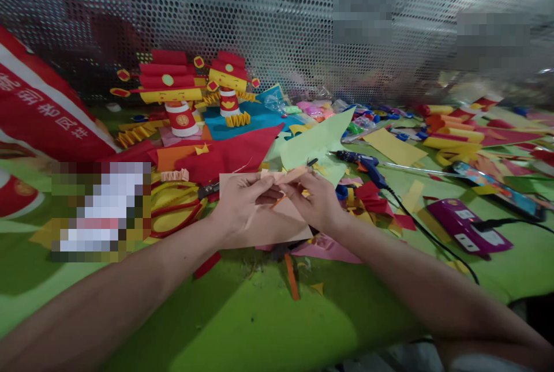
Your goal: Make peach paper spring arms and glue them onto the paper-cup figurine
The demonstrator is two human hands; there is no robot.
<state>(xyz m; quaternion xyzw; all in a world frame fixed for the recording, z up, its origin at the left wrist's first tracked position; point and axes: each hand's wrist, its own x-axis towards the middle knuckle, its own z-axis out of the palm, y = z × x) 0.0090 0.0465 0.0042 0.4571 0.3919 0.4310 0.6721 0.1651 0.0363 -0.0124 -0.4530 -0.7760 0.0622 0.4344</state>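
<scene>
Both hands meet near the middle of the head view, above a light pink paper sheet lying on the green table. Between them is a narrow pale pink paper strip. My left hand pinches the strip's left part with thumb and fingers. At its right part, my right hand is closed on the same strip. Red-handled scissors lie left of my left hand, their blades partly by the pink sheet. A small folded pink piece rests just above the scissors.
Two red-and-yellow paper figures stand at the back left. A blue glue gun with a black cord, a purple power socket and a phone lie right. Paper scraps surround them. A perforated metal barrier stands behind.
</scene>
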